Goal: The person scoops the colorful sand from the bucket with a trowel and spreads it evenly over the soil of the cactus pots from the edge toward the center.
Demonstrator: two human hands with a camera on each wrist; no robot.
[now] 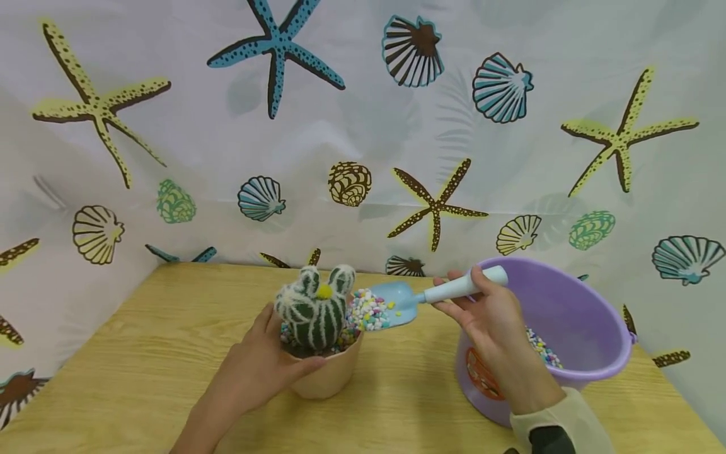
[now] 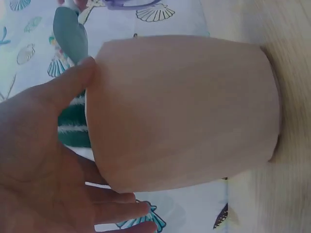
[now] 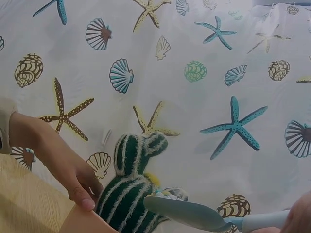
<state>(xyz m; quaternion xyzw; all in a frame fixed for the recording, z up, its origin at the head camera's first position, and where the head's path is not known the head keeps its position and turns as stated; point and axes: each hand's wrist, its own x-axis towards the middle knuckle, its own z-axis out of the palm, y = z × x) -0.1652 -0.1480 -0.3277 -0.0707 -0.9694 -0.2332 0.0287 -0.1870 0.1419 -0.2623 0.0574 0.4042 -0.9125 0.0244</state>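
Note:
A plush green cactus (image 1: 316, 321) with white fuzzy stripes and a yellow pompom stands in a peach flower pot (image 1: 329, 375). My left hand (image 1: 258, 362) holds this pot by the rim, thumb along the near side and fingers round the left side. In the left wrist view the pot (image 2: 184, 116) fills the middle. My right hand (image 1: 490, 318) grips the pale handle of a light blue toy shovel (image 1: 397, 295). Colourful pebbles (image 1: 368, 310) lie on the blade, whose tip is at the pot's right rim. More pebbles surround the cactus base.
A purple bucket (image 1: 618, 372) with colourful pebbles (image 1: 543, 350) inside stands on the right, partly behind my right forearm. Everything rests on a wooden table (image 1: 170, 328). A white cloth (image 1: 363, 126) printed with starfish and shells hangs behind it.

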